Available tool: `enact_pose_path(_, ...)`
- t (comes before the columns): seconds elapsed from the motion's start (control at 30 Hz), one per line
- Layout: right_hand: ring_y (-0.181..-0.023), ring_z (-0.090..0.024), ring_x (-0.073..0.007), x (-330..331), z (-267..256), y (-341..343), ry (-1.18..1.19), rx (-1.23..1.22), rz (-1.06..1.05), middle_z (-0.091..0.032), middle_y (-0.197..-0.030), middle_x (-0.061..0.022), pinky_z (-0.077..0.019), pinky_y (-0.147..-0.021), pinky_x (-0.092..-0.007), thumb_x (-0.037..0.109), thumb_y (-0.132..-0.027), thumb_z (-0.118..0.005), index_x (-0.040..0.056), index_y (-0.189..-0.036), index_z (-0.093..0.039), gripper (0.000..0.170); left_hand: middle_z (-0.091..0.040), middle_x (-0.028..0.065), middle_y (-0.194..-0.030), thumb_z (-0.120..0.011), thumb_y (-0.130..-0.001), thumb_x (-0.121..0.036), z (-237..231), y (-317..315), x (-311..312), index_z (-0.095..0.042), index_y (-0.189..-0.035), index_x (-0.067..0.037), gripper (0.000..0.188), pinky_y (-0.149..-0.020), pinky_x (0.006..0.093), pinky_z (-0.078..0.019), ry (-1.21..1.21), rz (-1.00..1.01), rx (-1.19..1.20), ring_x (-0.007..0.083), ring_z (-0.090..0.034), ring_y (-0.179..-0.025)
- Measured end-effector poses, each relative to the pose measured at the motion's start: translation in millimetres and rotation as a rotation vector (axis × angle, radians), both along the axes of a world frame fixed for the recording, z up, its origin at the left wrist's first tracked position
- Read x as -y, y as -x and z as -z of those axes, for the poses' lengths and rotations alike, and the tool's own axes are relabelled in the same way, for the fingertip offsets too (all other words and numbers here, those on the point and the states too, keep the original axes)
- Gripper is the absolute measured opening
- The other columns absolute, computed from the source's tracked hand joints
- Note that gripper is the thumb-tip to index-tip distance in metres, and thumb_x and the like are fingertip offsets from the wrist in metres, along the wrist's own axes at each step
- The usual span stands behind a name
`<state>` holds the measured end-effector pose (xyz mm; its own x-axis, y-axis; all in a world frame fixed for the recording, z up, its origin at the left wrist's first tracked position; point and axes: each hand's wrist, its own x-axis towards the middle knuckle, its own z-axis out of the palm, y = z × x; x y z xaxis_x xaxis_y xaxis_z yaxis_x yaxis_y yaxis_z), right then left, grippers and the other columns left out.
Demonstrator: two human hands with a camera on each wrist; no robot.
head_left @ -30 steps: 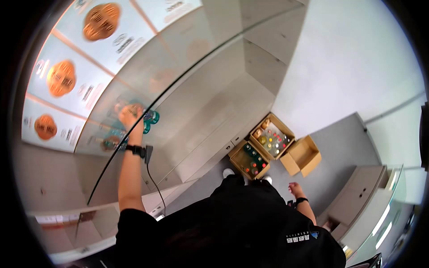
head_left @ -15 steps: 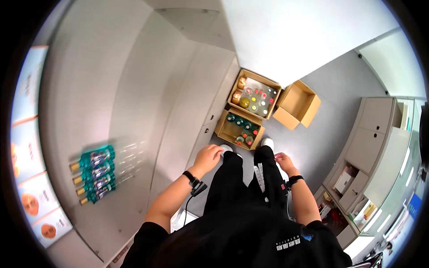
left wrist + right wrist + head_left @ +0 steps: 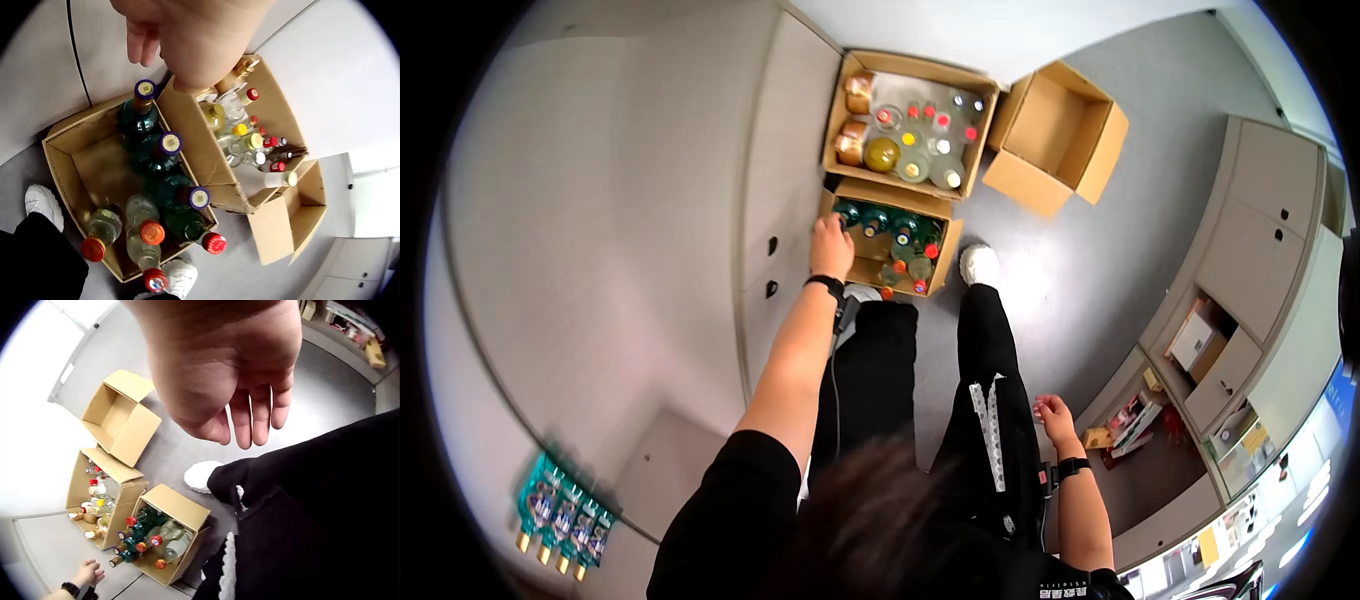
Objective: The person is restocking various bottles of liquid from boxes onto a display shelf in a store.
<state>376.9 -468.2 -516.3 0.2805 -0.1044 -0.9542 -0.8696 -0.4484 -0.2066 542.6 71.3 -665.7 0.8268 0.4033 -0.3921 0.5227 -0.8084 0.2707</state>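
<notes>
teal bottles (image 3: 155,156) are standing in the near carton (image 3: 94,162) along one side. left hand (image 3: 832,248) is hovering just beside the carton, fingers loosely bent, gripping nothing; right hand (image 3: 1055,416) is hanging well apart from it, relaxed, empty. bottles are crowding, so a rushed pull could be knocking neighbours.

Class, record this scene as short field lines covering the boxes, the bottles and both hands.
Near box: open brown cardboard, holding three teal bottles with purple-rimmed caps and others
Middle box: open brown cardboard, holding clear bottles with coloured caps
Far box: open brown cardboard
Far left, head view: four teal bottles with gold tops
Left hand: close to near box, nothing visibly held
Right hand: relaxed, nothing held
</notes>
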Motion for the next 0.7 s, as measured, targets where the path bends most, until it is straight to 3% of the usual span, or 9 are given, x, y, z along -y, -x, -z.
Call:
enact_pose_path(0.1,-0.087,-0.061,-0.0146,-7,2,13,0.038,-0.039,-0.035,-0.065,-0.093,-0.0074,-0.0484,-0.079,-0.0262,0.007,-0.09,-0.053,-0.0014,-0.105,-0.059,0.018,-0.053,0.0204,-0.11,-0.06,-0.084,-0.018,47,3,-3,-0.048,-0.117,-0.003,0.038,-0.084,0.0459,-0.0479,-0.04,-0.018,-0.091,0.0383,-0.056,-0.099)
enact_pose_path(0.17,-0.09,-0.062,-0.0152,-15,5,22,-0.05,-0.008,0.112,-0.065,-0.096,-0.0076,-0.0485,-0.082,-0.0269,0.006,-0.091,-0.053,-0.0018,-0.105,-0.059,0.018,-0.054,0.0213,-0.108,-0.06,-0.085,-0.019,67,5,-4,-0.048,-0.116,-0.004,0.036,-0.08,0.0464,-0.049,-0.038,-0.02,-0.138,0.0393,-0.058,-0.096)
enact_pose_path(0.27,-0.093,-0.061,-0.0154,-44,-9,5,-0.074,-0.023,0.083,-0.064,-0.099,-0.0082,-0.0485,-0.084,-0.0274,0.005,-0.091,-0.053,-0.0022,-0.108,-0.058,0.019,-0.055,0.0231,-0.103,-0.058,-0.088,-0.021,82,11,-10,-0.046,-0.109,-0.006,0.029,-0.074,0.0486,-0.0498,-0.017,-0.024,-0.025,0.041,-0.059,-0.089)
enact_pose_path(0.5,-0.093,-0.06,-0.0153,-77,-10,-6,-0.135,0.001,0.098,-0.063,-0.099,-0.0082,-0.0481,-0.086,-0.0278,0.004,-0.092,-0.052,-0.0026,-0.109,-0.056,0.019,-0.06,0.0218,-0.091,-0.055,-0.09,-0.026,65,6,-20,-0.043,-0.105,-0.006,0.027,-0.068,0.049,-0.0503,-0.068,0.089,-0.227,0.0401,-0.062,-0.082)
enact_pose_path(0.7,-0.092,-0.06,-0.015,-91,-19,-23,-0.163,0.023,0.038,-0.064,-0.098,-0.0078,-0.0479,-0.085,-0.0274,0.004,-0.092,-0.051,-0.0027,-0.107,-0.057,0.018,-0.062,0.0208,-0.087,-0.057,-0.089,-0.027,11,29,-19,-0.042,-0.106,-0.005,0.032,-0.065,0.0504,-0.05,-0.049,-0.003,-0.178,0.0402,-0.062,-0.079)
